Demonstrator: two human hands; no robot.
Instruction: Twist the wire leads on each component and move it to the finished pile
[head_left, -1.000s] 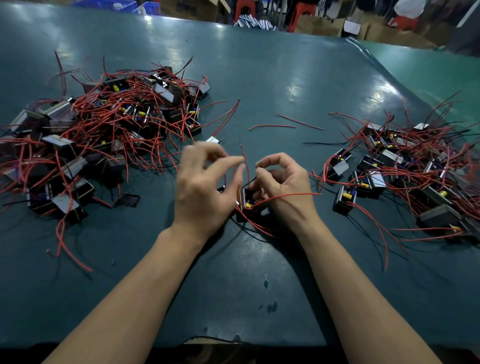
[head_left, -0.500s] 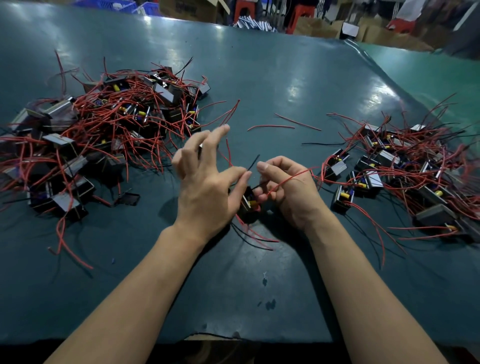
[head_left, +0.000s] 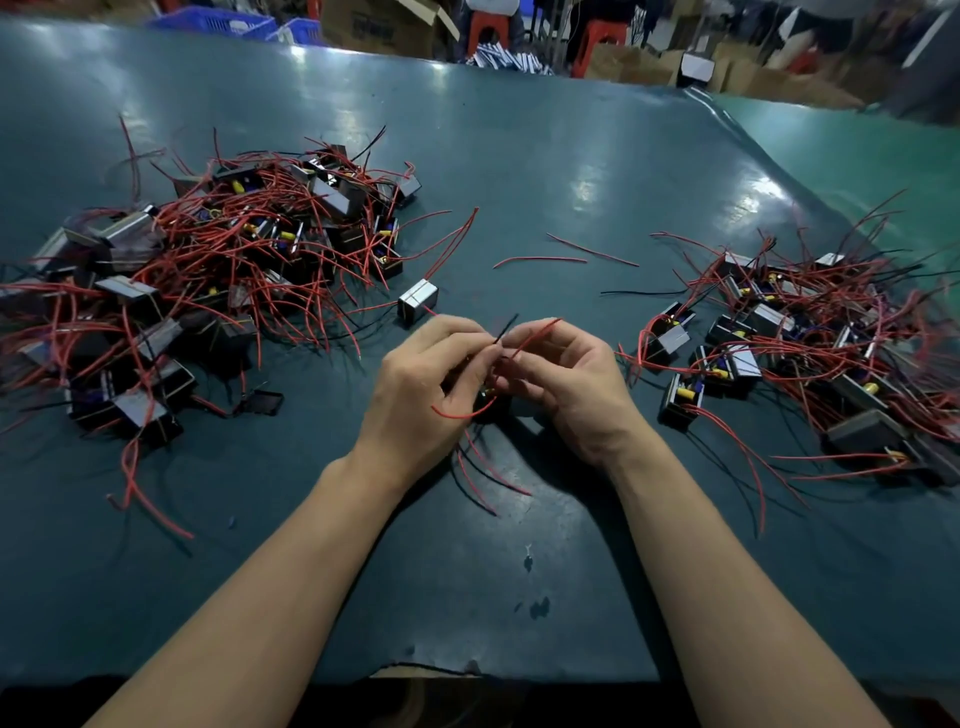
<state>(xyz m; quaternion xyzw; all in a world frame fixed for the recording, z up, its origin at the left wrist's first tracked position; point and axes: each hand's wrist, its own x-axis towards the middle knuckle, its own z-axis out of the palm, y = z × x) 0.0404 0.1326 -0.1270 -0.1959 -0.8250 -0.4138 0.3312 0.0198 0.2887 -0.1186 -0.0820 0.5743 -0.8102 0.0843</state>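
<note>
Both hands pinch the wire leads (head_left: 506, 340) between them — left hand (head_left: 415, 400), right hand (head_left: 571, 384) — leads pointing up-away, component (head_left: 488, 397) just below.

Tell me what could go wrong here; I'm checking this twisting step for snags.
The left hand and right hand pinch thin leads above a mostly hidden component; a slip could undo the twist. Its loose leads trail on the table and might snag when moved.
</note>
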